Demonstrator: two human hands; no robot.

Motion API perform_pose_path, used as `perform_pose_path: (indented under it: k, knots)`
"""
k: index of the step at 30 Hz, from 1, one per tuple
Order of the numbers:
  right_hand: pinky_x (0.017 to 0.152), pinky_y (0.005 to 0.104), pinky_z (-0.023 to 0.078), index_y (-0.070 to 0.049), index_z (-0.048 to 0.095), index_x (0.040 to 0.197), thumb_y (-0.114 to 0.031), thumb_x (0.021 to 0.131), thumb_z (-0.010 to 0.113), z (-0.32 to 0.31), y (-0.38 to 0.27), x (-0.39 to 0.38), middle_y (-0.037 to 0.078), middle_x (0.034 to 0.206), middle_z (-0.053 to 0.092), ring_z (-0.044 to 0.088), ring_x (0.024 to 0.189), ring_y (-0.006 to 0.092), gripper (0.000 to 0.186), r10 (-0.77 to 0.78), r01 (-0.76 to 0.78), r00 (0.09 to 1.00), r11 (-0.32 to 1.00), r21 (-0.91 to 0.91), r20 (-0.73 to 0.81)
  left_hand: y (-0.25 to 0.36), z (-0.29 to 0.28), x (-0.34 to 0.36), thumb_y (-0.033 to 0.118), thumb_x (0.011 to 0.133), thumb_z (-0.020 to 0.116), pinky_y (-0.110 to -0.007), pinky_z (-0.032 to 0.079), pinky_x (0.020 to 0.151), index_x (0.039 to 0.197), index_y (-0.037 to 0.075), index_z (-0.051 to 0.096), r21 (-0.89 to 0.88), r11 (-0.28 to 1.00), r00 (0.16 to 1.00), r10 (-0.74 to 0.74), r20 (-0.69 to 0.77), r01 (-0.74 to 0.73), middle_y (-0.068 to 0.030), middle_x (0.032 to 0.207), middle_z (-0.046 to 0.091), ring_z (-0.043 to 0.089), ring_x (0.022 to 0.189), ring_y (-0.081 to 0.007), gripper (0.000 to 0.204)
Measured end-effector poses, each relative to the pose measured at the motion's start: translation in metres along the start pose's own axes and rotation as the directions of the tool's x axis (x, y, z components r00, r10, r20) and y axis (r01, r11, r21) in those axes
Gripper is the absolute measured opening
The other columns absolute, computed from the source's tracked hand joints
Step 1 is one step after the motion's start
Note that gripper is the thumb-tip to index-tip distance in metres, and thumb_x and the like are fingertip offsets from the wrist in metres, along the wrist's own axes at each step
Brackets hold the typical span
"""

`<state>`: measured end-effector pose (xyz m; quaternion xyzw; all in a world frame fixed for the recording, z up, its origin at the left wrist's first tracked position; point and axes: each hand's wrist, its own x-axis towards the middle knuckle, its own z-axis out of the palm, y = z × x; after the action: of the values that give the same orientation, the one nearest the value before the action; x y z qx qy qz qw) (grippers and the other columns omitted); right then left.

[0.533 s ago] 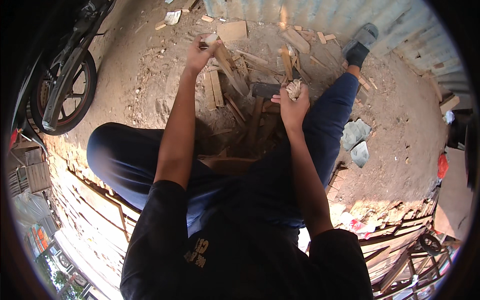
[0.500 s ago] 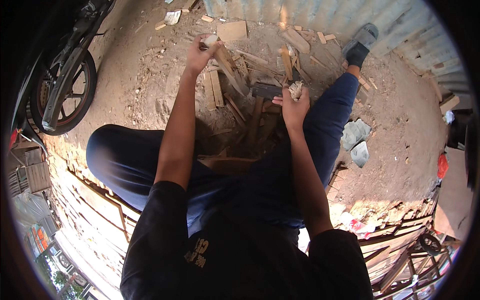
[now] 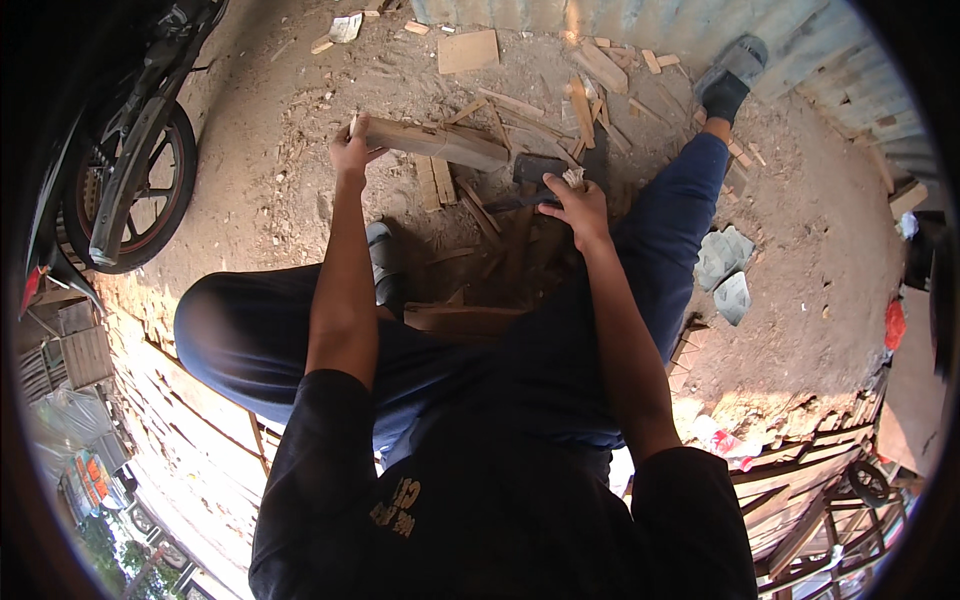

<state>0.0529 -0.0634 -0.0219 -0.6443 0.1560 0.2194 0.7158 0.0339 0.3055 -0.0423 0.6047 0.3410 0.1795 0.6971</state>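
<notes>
My left hand [image 3: 352,150] grips the left end of a rough wooden board [image 3: 445,142], which lies almost crosswise over the scrap wood. My right hand [image 3: 582,208] is closed around something pale and crumpled [image 3: 573,177], with fingers pointing left. A dark, flat blade-like piece [image 3: 535,168] is just above and left of this hand; I cannot tell whether it joins what the hand holds. Short light sticks [image 3: 437,183] lie below the board, among darker offcuts [image 3: 478,215] between my legs.
A motorcycle wheel [image 3: 170,200] stands at the left. A corrugated metal sheet [image 3: 640,20] borders the top and right. My outstretched foot in a grey sandal [image 3: 730,75] is near it. Grey paper scraps [image 3: 722,260] lie right of my leg. Scattered wood bits [image 3: 585,110] cover the dirt.
My left hand has moved down and leftward, swinging the board from a steep slant to nearly level. My right hand has dropped slightly. My left foot's sandal has come into view.
</notes>
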Motion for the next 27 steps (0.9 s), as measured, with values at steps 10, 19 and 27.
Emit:
perform_pose_path:
  k: [10,19,27]
  knots:
    - [0.061,0.0322,0.061,0.009,0.050,0.111,-0.007,0.074,0.073,0.001,0.011,0.011,0.015,0.102,0.059,0.065,0.078,0.0190,0.046,0.003,0.006,0.998,0.989,-0.148,0.058,-0.078,-0.028,-0.037,0.028,0.093,0.062,-0.045,0.064,0.069,0.117,-0.008,0.045,-0.311,0.936,0.960,-0.224,-0.167,0.165,-0.0232,0.114,0.053,0.067,0.087,-0.0370,0.047]
    - [0.053,0.0282,0.054,0.002,0.048,0.107,-0.014,0.077,0.074,0.000,0.012,0.007,0.011,0.083,0.064,0.064,0.061,0.0151,0.043,-0.074,0.137,0.984,0.895,-0.424,0.162,-0.089,-0.053,-0.026,0.036,0.082,0.067,-0.051,0.052,0.077,0.119,-0.001,0.049,0.342,0.939,0.920,0.111,-0.376,0.027,-0.0206,0.113,0.057,0.061,0.098,-0.0333,0.055]
    - [0.050,0.0289,0.051,-0.002,0.050,0.102,-0.018,0.078,0.072,-0.006,0.010,0.006,0.009,0.072,0.064,0.063,0.054,0.0143,0.036,-0.120,0.154,0.987,0.867,-0.474,0.103,-0.025,0.045,-0.052,0.038,0.079,0.069,-0.053,0.034,0.097,0.112,0.016,0.064,0.850,0.121,0.818,0.370,0.440,-0.512,-0.0089,0.123,0.057,0.050,0.117,-0.0284,0.040]
